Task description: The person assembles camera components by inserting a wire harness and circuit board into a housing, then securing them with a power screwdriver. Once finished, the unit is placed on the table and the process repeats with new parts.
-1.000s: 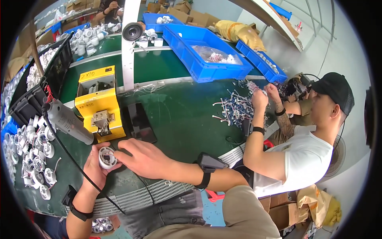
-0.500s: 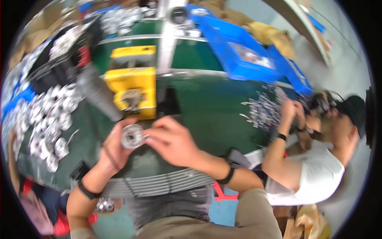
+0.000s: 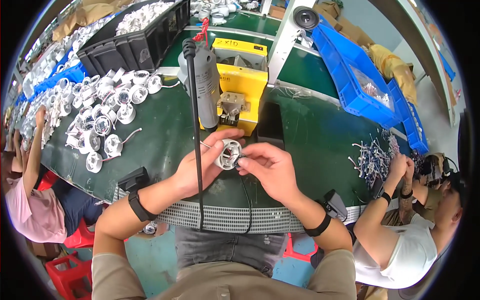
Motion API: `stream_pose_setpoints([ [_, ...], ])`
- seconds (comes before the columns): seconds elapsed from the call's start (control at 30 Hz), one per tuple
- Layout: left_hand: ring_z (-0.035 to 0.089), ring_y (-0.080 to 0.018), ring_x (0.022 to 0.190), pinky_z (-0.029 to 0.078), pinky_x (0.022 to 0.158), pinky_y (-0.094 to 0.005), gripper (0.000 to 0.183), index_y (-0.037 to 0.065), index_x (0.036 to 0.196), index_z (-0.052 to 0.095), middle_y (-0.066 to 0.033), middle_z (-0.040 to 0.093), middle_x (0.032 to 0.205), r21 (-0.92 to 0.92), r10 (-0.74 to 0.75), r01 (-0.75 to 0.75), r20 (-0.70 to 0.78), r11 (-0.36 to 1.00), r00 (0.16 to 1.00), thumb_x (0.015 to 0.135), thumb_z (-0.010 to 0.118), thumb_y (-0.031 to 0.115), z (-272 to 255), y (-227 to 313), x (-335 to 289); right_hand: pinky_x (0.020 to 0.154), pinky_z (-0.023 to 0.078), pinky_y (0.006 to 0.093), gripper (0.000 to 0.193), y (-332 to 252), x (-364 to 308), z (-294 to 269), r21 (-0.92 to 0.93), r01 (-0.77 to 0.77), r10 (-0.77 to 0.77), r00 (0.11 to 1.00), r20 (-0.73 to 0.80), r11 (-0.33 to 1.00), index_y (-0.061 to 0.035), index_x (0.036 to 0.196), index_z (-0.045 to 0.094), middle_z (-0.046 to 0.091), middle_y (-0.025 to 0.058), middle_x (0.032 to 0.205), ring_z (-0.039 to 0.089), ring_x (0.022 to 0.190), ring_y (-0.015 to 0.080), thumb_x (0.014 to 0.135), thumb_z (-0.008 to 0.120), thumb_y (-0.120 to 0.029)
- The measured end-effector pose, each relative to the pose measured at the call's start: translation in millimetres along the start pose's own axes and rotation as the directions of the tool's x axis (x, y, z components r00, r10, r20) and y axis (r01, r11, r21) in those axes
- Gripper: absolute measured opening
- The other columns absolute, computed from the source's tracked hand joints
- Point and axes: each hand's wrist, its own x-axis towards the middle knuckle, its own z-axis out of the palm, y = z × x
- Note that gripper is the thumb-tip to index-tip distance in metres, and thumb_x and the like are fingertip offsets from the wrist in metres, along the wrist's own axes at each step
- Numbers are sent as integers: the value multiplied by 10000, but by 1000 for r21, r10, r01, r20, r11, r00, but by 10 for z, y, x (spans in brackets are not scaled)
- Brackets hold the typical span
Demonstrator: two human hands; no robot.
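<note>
My left hand is closed around the side of a round white plastic housing, its open face turned up. Inside the housing, thin wires and a hollow show. At its right edge, the thumb and fingers of my right hand pinch a small dark part, which touches the rim; its exact kind is too small to tell. Just beyond my hands stands a yellow machine with a metal fixture on its front. A grey corded power tool is upright beside it, its black cord passing in front of my left hand.
Many similar white housings are heaped at left, before a black crate. Blue bins lie at the far right, near a pile of wires. A co-worker sits at right, another person at left.
The whole view has swung, so the table and machine appear farther right and sharper. My hands stay together at the housing; a dark part now shows at my right fingertips.
</note>
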Motion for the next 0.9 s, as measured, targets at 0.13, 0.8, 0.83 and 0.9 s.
stream_pose_setpoints([
  [0.13,437,-194,1263,344,1066,-370,478,15,1432,324,-95,461,1349,-57,-40,45,99,997,994,1015,423,226,-21,-5,26,678,538,246,164,26,-12,50,-118,44,-52,996,-67,992,39,1004,637,675,113,925,652,786,138,849,677,10],
  [0.8,442,-207,1271,389,1046,-370,632,80,1512,137,-141,362,1447,455,-56,-11,134,891,989,992,477,193,19,64,-24,828,532,282,290,93,44,0,-256,316,-322,947,18,914,42,1102,589,616,107,1010,636,951,175,824,673,39],
  [0.83,532,-194,1141,470,906,-328,578,57,1479,231,-128,470,1323,511,-178,125,58,851,982,979,501,164,24,153,-9,802,534,270,268,105,56,-34,-378,314,-326,945,33,871,33,1091,611,622,109,1028,638,933,164,830,670,32],
  [0.9,662,-159,807,574,601,-254,427,-16,1344,452,-89,639,1019,543,-204,207,-67,814,977,947,543,114,3,170,3,737,534,260,230,78,81,-33,-545,258,-276,960,50,798,-5,1067,668,627,117,1058,640,889,148,838,672,8],
])
